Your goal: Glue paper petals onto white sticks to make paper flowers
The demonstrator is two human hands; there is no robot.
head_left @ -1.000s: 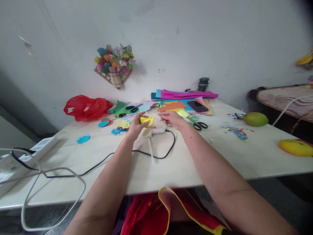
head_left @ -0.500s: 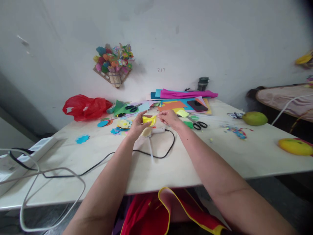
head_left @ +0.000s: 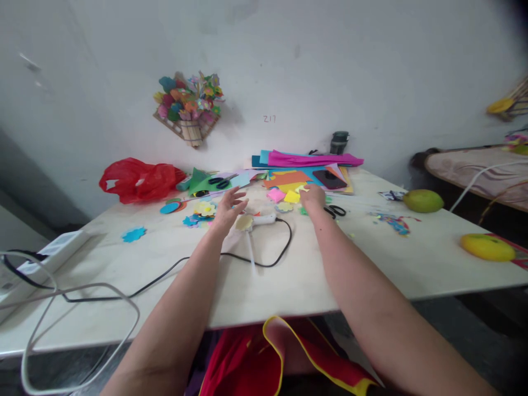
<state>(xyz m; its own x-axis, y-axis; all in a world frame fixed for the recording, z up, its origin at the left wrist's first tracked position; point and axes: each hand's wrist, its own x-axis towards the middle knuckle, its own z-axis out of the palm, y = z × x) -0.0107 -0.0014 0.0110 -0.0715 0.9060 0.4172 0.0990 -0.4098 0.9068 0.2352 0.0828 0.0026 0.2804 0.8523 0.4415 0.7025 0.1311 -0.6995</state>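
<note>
My left hand (head_left: pixel 231 210) hovers over the middle of the table with its fingers apart and holds nothing. Just right of it, a white glue gun (head_left: pixel 264 219) lies with a glue stick (head_left: pixel 251 250) beside it and a pale yellow disc (head_left: pixel 243 222) at its front. My right hand (head_left: pixel 314 197) reaches farther out, its fingers closed at a pale yellow paper piece (head_left: pixel 302 188); the fingertips are partly hidden. Next to those fingers lie a bright yellow piece (head_left: pixel 292 197) and a pink piece (head_left: pixel 275 194). Black-handled scissors (head_left: pixel 336 211) lie right of this hand.
Blue and yellow paper flowers (head_left: pixel 202 212) lie left of my left hand. Coloured sheets (head_left: pixel 289 179) and a phone (head_left: pixel 329 179) are at the back, a red plastic bag (head_left: pixel 140 180) at back left. A black cord (head_left: pixel 165 275) crosses the table to a power strip (head_left: pixel 53 253). Mangoes (head_left: pixel 423 201) sit right.
The yellow piece that both hands held is no longer in my left hand, which has opened. My right hand has moved right to the pale yellow piece. The pink piece now shows.
</note>
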